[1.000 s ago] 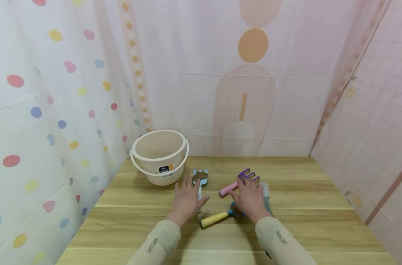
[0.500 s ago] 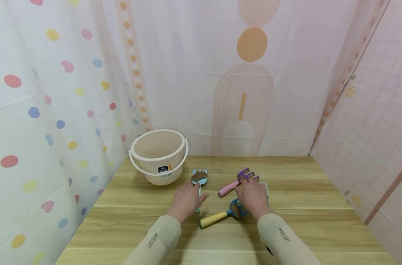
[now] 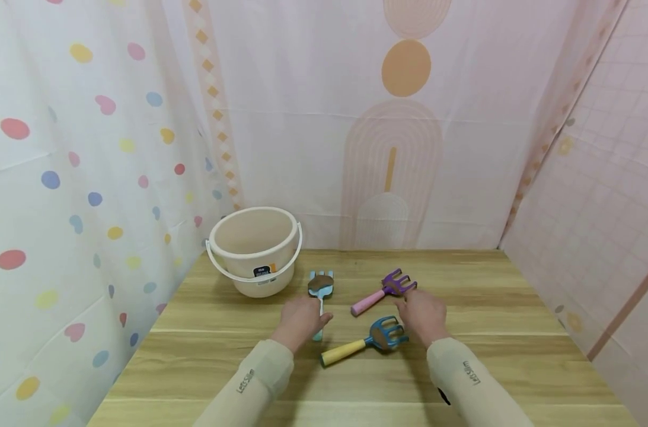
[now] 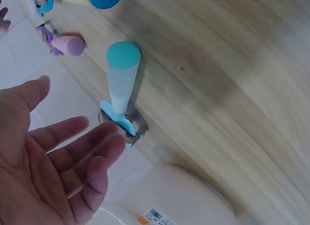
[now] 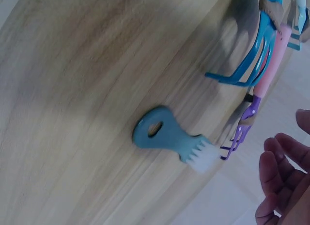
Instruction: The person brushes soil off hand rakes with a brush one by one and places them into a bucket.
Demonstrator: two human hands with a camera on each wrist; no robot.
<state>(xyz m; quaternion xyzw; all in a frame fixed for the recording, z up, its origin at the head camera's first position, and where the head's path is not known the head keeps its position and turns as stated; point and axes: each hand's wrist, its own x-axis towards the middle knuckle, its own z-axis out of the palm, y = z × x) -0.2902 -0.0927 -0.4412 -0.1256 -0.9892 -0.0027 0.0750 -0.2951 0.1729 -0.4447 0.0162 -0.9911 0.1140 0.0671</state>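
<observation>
My left hand (image 3: 299, 320) hovers beside a small light-blue hand fork (image 3: 321, 286) with a white handle; its fingers are loosely bent and hold nothing in the left wrist view. My right hand (image 3: 424, 314) hovers at the right, fingers half curled round nothing. Below it in the right wrist view lies a blue-green brush (image 5: 167, 133) with white bristles, hidden behind the hand in the head view. Between the hands lie a blue hand rake (image 3: 386, 335) with a yellow handle and a purple hand rake (image 3: 395, 283) with a pink handle. Brown patches mark all the fork and rake heads.
A cream bucket (image 3: 259, 270) with a white handle and a dark label stands at the back left of the wooden table (image 3: 462, 379). Behind and beside the table hang patterned curtains (image 3: 302, 118).
My right hand has shifted a little right, uncovering the blue rake's tines; its fingers have bent more. My left hand's fingers have drawn in from a straight spread. The tools lie still.
</observation>
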